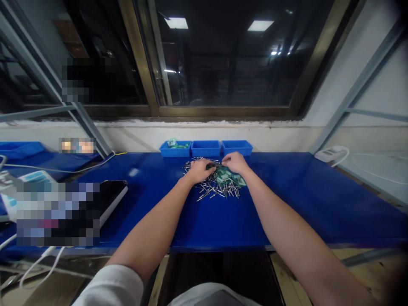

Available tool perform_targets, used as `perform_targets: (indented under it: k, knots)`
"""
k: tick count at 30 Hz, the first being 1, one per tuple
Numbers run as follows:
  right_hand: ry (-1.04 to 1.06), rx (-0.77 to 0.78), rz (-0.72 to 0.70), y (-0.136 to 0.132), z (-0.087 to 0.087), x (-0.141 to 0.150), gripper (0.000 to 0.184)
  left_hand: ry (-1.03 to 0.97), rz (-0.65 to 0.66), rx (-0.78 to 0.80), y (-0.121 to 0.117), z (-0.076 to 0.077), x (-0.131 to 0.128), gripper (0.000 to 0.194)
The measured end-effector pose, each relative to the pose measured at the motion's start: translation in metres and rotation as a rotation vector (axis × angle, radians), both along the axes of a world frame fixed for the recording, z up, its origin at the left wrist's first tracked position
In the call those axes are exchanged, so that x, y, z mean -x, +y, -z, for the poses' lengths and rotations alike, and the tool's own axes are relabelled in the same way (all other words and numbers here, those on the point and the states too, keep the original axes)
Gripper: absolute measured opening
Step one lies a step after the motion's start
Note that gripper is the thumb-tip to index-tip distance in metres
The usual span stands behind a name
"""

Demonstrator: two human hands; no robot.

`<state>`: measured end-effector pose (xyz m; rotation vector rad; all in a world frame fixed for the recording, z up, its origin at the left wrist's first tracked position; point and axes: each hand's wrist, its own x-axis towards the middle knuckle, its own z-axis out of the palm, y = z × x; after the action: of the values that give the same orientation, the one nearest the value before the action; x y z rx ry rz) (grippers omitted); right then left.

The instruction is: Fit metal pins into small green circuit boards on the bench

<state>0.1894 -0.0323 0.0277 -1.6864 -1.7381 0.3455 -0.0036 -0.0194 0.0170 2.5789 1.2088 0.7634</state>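
Observation:
A loose pile of silver pop rivets (212, 190) lies on the blue table, their thin shanks pointing every way. Among them, on the right side, are small pale-green packets (227, 175) on what looks like green clear plastic. My left hand (200, 170) rests at the pile's left and top, its fingers curled in and the thumb near the forefinger. Over the pile's upper right edge is my right hand (236, 162), thumb and fingers pinched together. Whatever lies between the fingertips of either hand is too small or hidden to make out.
Behind the pile stand three blue bins (205, 148); the left one holds green packets. A dark flat device (111, 199), partly blurred out, lies to the left. A white power strip (331, 153) with a cable is at the back right. Grey metal posts flank the blue tabletop (219, 225).

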Motion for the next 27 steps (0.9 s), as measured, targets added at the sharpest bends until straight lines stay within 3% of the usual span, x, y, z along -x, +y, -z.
perform_targets:
  k: [4, 11, 19, 22, 27]
  knots:
    - [-0.121, 0.153, 0.249, 0.001, 0.000, -0.003, 0.026, 0.064, -0.003, -0.017, -0.001, 0.001, -0.002, 0.032]
    - [-0.038, 0.239, 0.280, 0.007, 0.003, 0.000, 0.033, 0.061, 0.006, 0.001, -0.003, 0.000, -0.003, 0.032]
    - [0.446, 0.360, 0.146, 0.002, 0.000, -0.003, 0.021, -0.029, 0.007, 0.061, 0.000, 0.002, -0.002, 0.032]
    - [0.662, 0.308, 0.081, -0.001, -0.007, -0.001, 0.018, -0.116, -0.012, 0.107, 0.003, 0.001, 0.001, 0.033]
    - [1.005, 0.209, -0.097, -0.004, -0.013, 0.006, 0.018, -0.423, -0.034, 0.247, 0.013, 0.003, 0.005, 0.036]
